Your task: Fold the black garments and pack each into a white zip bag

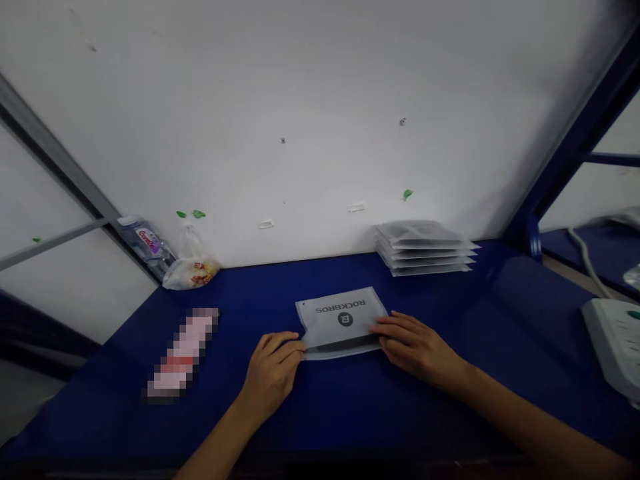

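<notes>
A frosted plastic pouch [336,312] lies in front of me on the blue table, its printed ROCKBROS name and round logo upside down from my side. Something dark shows through along its near edge. At the pouch's left near corner, my left hand [274,368] has its fingers curled and closed on the edge. My right hand [417,347] holds the right edge, with fingertips over the top face; its thumb is mostly hidden.
Against the wall at the back right stands a stack of several similar pouches [425,248]. A plastic bottle [145,243] and a knotted plastic bag [193,270] sit at the back left. A pixelated pink object [183,353] lies left; a white power strip [615,347] is at far right.
</notes>
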Demonstrator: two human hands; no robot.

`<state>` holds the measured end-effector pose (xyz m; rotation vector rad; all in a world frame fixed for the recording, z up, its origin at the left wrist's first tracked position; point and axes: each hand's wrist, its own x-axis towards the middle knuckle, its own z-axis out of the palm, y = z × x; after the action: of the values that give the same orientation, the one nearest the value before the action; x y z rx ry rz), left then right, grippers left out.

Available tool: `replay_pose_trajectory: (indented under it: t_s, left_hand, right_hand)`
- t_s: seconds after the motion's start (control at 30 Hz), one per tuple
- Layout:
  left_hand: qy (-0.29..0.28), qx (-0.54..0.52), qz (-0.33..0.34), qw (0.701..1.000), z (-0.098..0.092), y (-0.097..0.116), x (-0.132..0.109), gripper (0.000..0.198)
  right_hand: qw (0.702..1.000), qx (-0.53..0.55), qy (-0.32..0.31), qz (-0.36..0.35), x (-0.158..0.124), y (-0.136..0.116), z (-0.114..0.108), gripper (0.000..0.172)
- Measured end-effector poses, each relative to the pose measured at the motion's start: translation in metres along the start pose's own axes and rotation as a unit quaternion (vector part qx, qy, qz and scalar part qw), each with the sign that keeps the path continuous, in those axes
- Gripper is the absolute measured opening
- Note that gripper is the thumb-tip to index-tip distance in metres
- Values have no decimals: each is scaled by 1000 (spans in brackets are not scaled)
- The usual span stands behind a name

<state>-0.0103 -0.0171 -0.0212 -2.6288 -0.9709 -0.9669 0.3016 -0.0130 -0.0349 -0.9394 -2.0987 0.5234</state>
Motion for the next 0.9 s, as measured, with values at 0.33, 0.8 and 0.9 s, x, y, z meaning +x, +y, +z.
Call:
replay_pose_trajectory:
  t_s: [0.33,0.8,0.9]
  left_hand:
    - [-99,-4,-180,979,-9,9,19,34]
    - [-307,-69,-184,931,41,-10,54,88]
    - [-235,-129,-257,929,41,-25,49,78]
  right_hand:
    - [963,-268,-10,-32,6,-11,-6,41]
    - [942,-289,-170,-21,49,5,42,92]
    - [940,-308,-134,-64,48,1,44,80]
